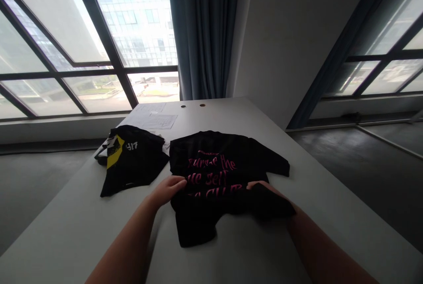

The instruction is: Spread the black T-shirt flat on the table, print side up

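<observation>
A black T-shirt (214,143) with pink lettering lies on the white table (231,116) in front of me. Its near part is bunched and folded over, hiding some of the print, and one sleeve reaches out to the right. My left hand (173,185) pinches the shirt's left edge between thumb and fingers. At the right, my right hand (261,186) grips the cloth, and a dark flap of it drapes over the wrist and hides most of the fingers.
Another black garment (142,160) with a yellow patch and white print lies in a heap left of the shirt. Paper sheets (158,121) rest behind it. Two round cable holes are set near the table's far edge. A blue curtain (205,33) hangs beyond, beside windows.
</observation>
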A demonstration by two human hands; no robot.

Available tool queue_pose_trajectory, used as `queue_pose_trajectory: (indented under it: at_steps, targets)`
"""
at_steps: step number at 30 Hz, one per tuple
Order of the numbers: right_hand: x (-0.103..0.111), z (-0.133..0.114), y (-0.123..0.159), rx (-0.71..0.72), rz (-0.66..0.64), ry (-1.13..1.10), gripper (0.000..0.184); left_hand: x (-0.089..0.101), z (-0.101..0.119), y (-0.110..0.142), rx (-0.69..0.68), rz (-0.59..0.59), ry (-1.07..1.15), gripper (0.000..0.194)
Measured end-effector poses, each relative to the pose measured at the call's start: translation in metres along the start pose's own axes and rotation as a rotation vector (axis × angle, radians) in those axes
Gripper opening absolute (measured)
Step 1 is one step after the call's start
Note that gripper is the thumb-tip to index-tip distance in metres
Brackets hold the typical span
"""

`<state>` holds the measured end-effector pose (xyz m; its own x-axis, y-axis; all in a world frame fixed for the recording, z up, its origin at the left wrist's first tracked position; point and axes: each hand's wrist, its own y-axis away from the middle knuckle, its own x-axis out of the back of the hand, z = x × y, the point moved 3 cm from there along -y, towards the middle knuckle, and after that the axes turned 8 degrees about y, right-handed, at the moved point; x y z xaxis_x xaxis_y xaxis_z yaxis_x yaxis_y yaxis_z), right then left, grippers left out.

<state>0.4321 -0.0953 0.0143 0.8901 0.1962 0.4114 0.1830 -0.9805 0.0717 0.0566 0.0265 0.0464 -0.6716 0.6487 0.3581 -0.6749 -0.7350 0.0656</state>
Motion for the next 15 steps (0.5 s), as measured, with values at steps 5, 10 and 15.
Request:
queue_pose_trajectory:
  at_steps: [5,10,15]
  targets:
    - [-0.009,-0.016,0.001,0.177,-0.207,-0.022,0.048,-0.003,0.005,0.000,0.070,0.114,-0.678,0.039]
    - [-0.022,-0.032,0.005,0.183,-0.223,0.254,0.039,-0.023,0.017,-0.003,-0.023,0.223,-0.845,0.016]
    - [-0.039,-0.052,0.009,0.310,-0.048,0.565,0.021,-0.058,0.044,0.004,-0.231,0.147,-0.818,0.018]
